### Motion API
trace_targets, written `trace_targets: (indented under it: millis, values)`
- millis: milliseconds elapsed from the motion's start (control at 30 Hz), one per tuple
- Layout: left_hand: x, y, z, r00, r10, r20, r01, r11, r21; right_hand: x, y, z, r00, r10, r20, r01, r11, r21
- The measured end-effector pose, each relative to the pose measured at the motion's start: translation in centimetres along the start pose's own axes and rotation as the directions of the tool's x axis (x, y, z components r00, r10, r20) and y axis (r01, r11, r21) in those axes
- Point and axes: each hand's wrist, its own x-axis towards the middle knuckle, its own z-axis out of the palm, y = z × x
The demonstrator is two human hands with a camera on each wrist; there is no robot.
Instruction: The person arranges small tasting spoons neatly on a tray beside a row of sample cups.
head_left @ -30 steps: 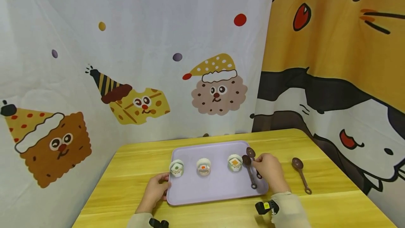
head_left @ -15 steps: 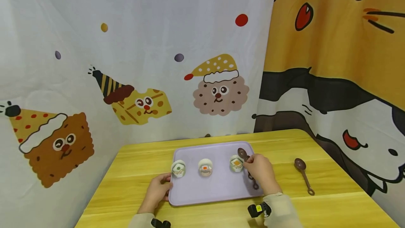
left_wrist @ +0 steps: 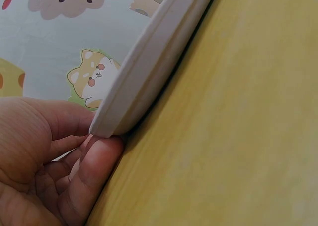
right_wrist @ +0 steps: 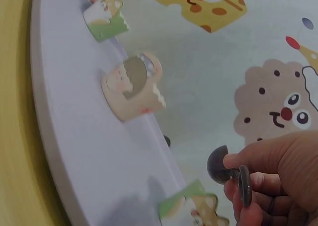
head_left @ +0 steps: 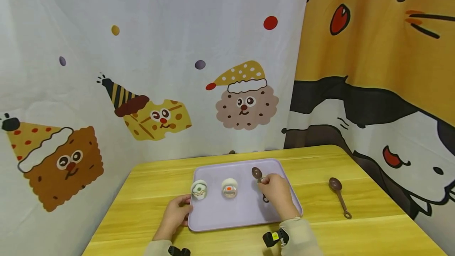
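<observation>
Brown spoon [head_left: 257, 173], probably light, stiff and smooth, best held by its handle: the right hand [head_left: 277, 193] pinches it above the lilac tray [head_left: 234, 214], while the left hand [head_left: 177, 209] grips the tray's left edge.

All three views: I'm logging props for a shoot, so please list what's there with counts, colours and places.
Table: 1, yellow, under the tray
Tray: 1, lilac, on the table
Green-white cups: 2, at either end of the cup row on the tray
Beige cup: 1, between them
Loose spoon: 1, brown, on the table right of the tray
Held spoon: at least 1, brown, over the tray; exact count unclear
White curtain: 1, cartoon-printed, behind
Orange curtain: 1, with black and white, right side
Wrist cameras: 2, black
Sleeves: 2, cream
Left hand: 1, bare, gripping the tray's left end
Right hand: 1, bare, holding the spoon
</observation>
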Motion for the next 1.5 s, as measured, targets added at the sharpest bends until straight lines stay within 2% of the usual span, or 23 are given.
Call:
trace_targets:
  millis: [300, 633, 1033, 1500]
  values:
    - [0.1, 0.0, 0.2, 1.000, -0.003, 0.003, 0.003, 1.000, -0.007, -0.4, -1.3, 1.3, 0.998, -0.066, -0.020, 0.066, 0.998, -0.003]
    - [0.0, 0.2, 0.1, 1.000, 0.005, 0.003, -0.005, 1.000, -0.014, -0.9, -1.7, 2.8, 0.998, -0.061, -0.015, 0.061, 0.998, -0.021]
    - [-0.1, 0.4, 0.2, 1.000, -0.007, 0.003, 0.007, 1.000, -0.021, -1.2, -0.5, 5.4, 0.997, -0.071, -0.008, 0.070, 0.994, -0.087]
    - [0.1, 0.2, 0.0, 1.000, -0.017, -0.001, 0.017, 1.000, -0.024, -1.2, 0.1, 6.3, 0.998, -0.056, 0.025, 0.058, 0.994, -0.089]
